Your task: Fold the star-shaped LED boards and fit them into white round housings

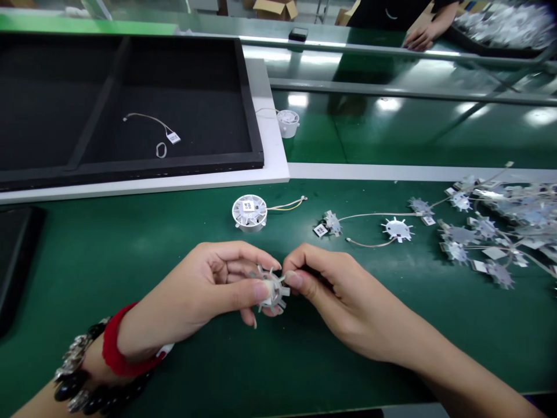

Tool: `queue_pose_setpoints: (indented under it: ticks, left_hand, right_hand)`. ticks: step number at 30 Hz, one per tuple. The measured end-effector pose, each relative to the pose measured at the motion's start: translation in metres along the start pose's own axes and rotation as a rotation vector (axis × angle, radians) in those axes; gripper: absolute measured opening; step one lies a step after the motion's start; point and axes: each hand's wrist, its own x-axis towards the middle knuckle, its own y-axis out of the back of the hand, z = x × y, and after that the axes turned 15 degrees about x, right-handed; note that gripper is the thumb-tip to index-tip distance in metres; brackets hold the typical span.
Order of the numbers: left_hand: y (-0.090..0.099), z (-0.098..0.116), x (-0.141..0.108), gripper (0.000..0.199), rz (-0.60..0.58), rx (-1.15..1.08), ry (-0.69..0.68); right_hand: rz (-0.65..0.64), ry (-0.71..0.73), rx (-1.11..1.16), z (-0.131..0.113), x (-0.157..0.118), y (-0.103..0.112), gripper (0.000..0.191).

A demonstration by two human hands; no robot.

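Covering most of the frame, the green table (130, 232) bears a pile of wired parts (522, 217) at the right edge; their leads cross, so lifting one could drag others along. At lower centre, the left hand (213, 284) holds a finned piece (275, 295) between thumb and fingers, while the right hand (339, 296) pinches its right edge, by fin or wire I cannot tell. Too hard a tug might snap a thin fin; too loose a grip might drop the piece.
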Motion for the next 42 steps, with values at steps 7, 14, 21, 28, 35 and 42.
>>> queue_pose_setpoints:
  ticks: [7, 14, 21, 28, 35, 42]
  left_hand:
    - [-0.008, 0.005, -0.004, 0.011, 0.078, 0.020, -0.023]
    - [-0.008, 0.006, -0.006, 0.013, 0.135, 0.040, 0.029]
    - [0.000, 0.002, -0.006, 0.015, -0.110, -0.153, 0.007]
    - [-0.007, 0.003, -0.005, 0.019, -0.078, -0.208, 0.066]
    - [-0.003, 0.004, -0.005, 0.008, -0.034, -0.052, 0.003]
    - [-0.003, 0.003, -0.004, 0.009, 0.009, 0.000, 0.011]
  right_hand:
    - [-0.030, -0.103, 0.226, -0.005, -0.001, -0.002, 0.017]
    - [-0.008, -0.154, 0.170, -0.003, -0.001, -0.001, 0.024]
    - [-0.058, -0.080, 0.222, -0.007, -0.006, -0.003, 0.026]
    - [-0.070, -0.092, 0.171, -0.008, -0.004, -0.005, 0.027]
    - [-0.061, -0.251, 0.400, -0.008, -0.006, -0.006, 0.018]
    - [-0.033, -0.275, 0.458, -0.006, -0.002, -0.005, 0.019]
